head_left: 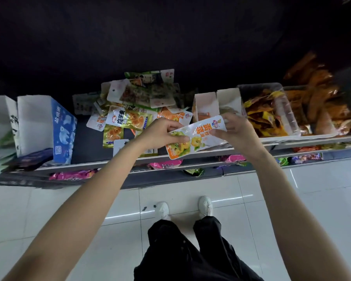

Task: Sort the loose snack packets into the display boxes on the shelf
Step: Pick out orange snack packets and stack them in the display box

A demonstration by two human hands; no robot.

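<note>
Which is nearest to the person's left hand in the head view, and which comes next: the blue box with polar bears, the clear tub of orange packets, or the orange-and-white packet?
From the left hand:
1. Orange-and-white packet: held in it, right hand on the other end.
2. Blue box with polar bears: on the shelf, left.
3. Clear tub of orange packets: far right, beyond the right hand.

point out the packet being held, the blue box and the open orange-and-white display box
white-and-orange snack packet [197, 136]: head view, on its printed middle between the hands
blue box [64, 130]: head view, on its blue side panel
orange-and-white display box [205, 104]: head view, on its left raised flap
</note>
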